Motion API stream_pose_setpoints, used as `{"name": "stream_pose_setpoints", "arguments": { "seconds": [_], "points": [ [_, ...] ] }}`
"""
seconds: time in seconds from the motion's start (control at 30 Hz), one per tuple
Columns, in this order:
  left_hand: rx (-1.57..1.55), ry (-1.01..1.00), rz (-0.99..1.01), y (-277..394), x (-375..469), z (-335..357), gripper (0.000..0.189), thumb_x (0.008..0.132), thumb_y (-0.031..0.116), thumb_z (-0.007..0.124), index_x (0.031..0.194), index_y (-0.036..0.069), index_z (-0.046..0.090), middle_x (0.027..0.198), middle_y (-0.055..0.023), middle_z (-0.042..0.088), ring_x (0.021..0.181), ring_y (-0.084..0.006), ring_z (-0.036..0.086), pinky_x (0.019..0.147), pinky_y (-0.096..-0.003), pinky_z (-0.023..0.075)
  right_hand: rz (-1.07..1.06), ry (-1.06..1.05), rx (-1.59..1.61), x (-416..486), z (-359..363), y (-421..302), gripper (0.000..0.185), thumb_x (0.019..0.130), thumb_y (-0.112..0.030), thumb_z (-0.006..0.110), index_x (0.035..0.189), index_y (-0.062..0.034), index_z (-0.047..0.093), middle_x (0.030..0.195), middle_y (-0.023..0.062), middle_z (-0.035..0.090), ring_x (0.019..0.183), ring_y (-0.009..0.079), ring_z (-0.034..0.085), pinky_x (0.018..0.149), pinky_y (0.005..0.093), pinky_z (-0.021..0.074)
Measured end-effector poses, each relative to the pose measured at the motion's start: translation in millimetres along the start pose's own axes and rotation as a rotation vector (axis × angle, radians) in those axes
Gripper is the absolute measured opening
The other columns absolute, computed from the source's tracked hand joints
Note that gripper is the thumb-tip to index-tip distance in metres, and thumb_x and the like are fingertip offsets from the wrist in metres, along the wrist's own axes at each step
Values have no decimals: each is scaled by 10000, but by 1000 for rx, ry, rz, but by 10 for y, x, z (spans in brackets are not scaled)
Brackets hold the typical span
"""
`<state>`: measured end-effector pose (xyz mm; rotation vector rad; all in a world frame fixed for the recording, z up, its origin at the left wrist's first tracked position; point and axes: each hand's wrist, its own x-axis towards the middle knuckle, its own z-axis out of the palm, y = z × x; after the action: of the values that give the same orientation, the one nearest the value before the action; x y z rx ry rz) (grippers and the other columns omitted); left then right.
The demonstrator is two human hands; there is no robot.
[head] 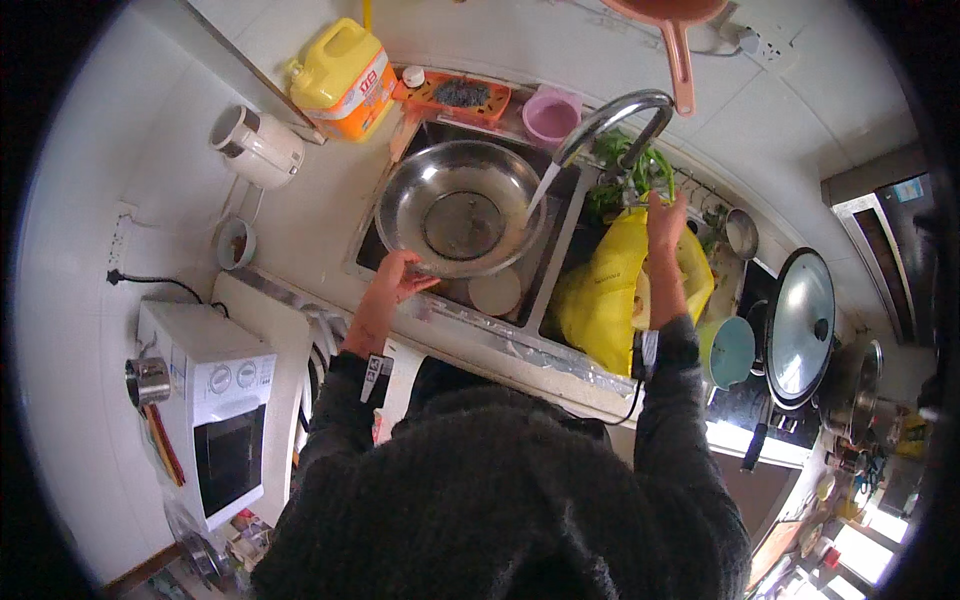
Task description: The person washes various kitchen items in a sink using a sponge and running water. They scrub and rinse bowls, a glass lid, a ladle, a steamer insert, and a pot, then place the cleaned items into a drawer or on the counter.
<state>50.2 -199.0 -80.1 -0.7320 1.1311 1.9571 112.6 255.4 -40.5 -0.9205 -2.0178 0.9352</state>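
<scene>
A stainless steel basin [405,202] sits tilted over the left bowl of the sink, with a little water in its bottom. My left hand [397,277] grips its near rim, thumb above and fingers below. Water runs from the curved chrome faucet [615,112] onto the basin's right inner wall. My right hand [666,221] is raised by the faucet's base, over a yellow plastic bag [600,300] in the right bowl. Whether its fingertips hold the faucet lever or merely touch there is unclear. Leafy greens [652,169] lie just behind that hand.
Behind the sink stand a yellow detergent jug [341,82], an orange tray [480,101] with a scouring pad and a pink container [551,118]. To the right are a light-green bowl [731,352] and a lidded pan [801,330]. A white kettle [259,146] stands left.
</scene>
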Motion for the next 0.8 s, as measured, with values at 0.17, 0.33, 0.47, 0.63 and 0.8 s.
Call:
{"name": "stream_pose_setpoints", "arguments": {
  "seconds": [0.17,0.33,0.47,0.63,0.8],
  "points": [
    [2,-178,-81,-296,127,19,403,767,68,482,1136,-75,411,1157,-227,473,1061,-382,502,907,-496,452,395,-701,342,-1308,131,-632,695,759,-267,677,1303,-46,306,1104,139,494,1049,280,490,809,387,444],
    [-39,-269,-124,-58,214,-82,416,873,220,445,1228,7,407,1253,-205,423,1164,-366,427,992,-503,357,1022,-802,861,-1840,393,-694,625,769,-141,559,1316,-187,261,1193,126,417,1048,332,494,734,506,501],
    [104,-241,102,284,854,-425,472,900,367,416,1265,67,427,1333,-210,352,1234,-376,344,1040,-512,253,1035,-729,856,-1847,428,-676,594,755,-94,495,1304,-151,275,1182,133,428,1041,317,504,729,479,519],
    [1782,-8,855,-607,2039,-812,478,884,376,433,1243,61,451,1313,-221,381,1214,-388,370,1022,-517,270,704,-481,620,-1867,363,-757,606,784,-191,497,1343,-205,264,1221,114,440,979,262,548,676,388,526],
    [1911,25,772,-357,2095,-826,401,824,289,496,1146,51,505,1235,-214,453,1153,-377,429,964,-490,322,720,-400,455,-1869,333,-771,665,801,-213,496,1388,-213,184,1241,111,432,1016,277,528,690,401,525]
  ]
}}
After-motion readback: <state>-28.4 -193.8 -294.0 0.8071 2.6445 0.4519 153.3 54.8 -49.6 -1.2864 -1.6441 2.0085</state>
